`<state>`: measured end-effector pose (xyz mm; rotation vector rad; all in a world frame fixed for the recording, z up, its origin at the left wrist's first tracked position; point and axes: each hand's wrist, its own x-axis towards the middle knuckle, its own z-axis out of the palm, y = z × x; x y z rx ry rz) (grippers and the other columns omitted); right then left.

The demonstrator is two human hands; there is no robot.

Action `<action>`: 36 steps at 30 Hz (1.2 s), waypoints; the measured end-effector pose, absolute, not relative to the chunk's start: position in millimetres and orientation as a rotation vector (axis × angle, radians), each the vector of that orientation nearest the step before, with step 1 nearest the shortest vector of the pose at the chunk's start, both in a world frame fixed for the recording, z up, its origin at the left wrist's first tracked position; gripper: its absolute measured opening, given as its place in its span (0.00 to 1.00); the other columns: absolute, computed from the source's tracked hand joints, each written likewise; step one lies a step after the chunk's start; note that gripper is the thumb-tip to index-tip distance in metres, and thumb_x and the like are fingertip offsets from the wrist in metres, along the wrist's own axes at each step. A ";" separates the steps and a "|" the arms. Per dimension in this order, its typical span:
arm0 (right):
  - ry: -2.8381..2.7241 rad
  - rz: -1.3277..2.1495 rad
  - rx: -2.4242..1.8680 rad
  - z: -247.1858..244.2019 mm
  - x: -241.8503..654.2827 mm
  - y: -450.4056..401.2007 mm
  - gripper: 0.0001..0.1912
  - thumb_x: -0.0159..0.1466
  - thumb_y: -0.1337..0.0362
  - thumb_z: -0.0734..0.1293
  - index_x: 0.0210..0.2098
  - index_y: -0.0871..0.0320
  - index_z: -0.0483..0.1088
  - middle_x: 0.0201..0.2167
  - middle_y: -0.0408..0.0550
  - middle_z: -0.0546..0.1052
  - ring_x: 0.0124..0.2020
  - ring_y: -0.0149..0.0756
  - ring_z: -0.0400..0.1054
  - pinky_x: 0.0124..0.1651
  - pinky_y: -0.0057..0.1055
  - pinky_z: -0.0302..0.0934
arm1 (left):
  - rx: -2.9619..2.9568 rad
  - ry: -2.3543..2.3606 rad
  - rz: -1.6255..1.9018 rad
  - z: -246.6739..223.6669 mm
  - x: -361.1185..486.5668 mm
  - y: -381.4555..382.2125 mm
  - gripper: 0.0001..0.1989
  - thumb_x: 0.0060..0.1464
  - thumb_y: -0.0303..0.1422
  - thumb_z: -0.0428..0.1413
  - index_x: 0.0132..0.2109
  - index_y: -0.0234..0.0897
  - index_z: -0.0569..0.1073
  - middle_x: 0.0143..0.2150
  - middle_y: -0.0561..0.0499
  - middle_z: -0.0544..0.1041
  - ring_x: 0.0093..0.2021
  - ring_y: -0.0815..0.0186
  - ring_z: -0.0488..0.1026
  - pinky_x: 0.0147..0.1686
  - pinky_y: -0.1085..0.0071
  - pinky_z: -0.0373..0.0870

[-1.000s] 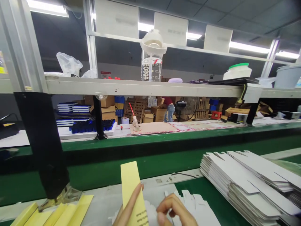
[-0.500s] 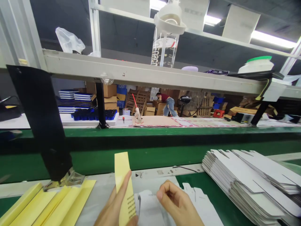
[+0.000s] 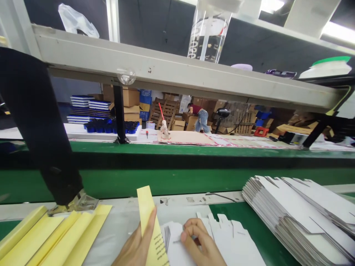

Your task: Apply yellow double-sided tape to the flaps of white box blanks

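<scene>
Cardboard boxes (image 3: 131,98) stand behind a long green bench (image 3: 194,181), and nearer me one yellow paper (image 3: 156,235) is in hand.
I see the left hand (image 3: 135,244) grasping that paper on a tilt, print toward its lower end; the right hand (image 3: 202,242) hangs curled just beside it, over flat white cartons (image 3: 238,244) (whether it pinches anything, I can't tell from my end). More yellow sheets (image 3: 59,240) lie leftward, with stacked white cartons (image 3: 301,221) on the right.
</scene>
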<state>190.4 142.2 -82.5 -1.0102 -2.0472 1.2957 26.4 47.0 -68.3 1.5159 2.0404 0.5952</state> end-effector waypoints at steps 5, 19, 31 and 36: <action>-1.938 1.201 -1.057 -96.5 187.8 139.2 0.15 0.58 0.54 0.57 0.21 0.57 0.63 0.33 0.46 0.63 0.32 0.34 0.62 0.34 0.27 0.54 | 1.574 1.997 0.576 -61.1 26.5 41.4 0.41 0.45 0.30 0.52 0.62 0.31 0.39 0.63 0.34 0.50 0.55 0.54 0.61 0.50 0.62 0.59; -1.959 1.078 -1.006 -99.2 185.8 135.2 0.13 0.58 0.57 0.57 0.21 0.56 0.61 0.32 0.45 0.64 0.30 0.32 0.63 0.33 0.25 0.56 | 1.569 2.007 0.471 -52.5 31.5 39.7 0.39 0.49 0.29 0.52 0.60 0.28 0.37 0.63 0.33 0.47 0.57 0.56 0.58 0.51 0.64 0.57; -1.957 0.995 -0.976 -92.6 185.5 128.5 0.12 0.58 0.57 0.58 0.22 0.56 0.63 0.36 0.48 0.63 0.44 0.40 0.61 0.46 0.32 0.54 | 1.586 2.031 0.518 -55.9 31.8 36.6 0.38 0.47 0.30 0.52 0.61 0.33 0.41 0.62 0.38 0.52 0.57 0.57 0.58 0.54 0.62 0.55; -1.948 0.898 -0.990 -89.8 182.4 118.6 0.12 0.56 0.56 0.61 0.20 0.55 0.64 0.42 0.49 0.64 0.45 0.42 0.61 0.49 0.34 0.53 | 1.591 2.036 0.535 -61.7 30.4 36.6 0.38 0.46 0.29 0.51 0.61 0.33 0.41 0.60 0.37 0.58 0.55 0.53 0.60 0.52 0.59 0.57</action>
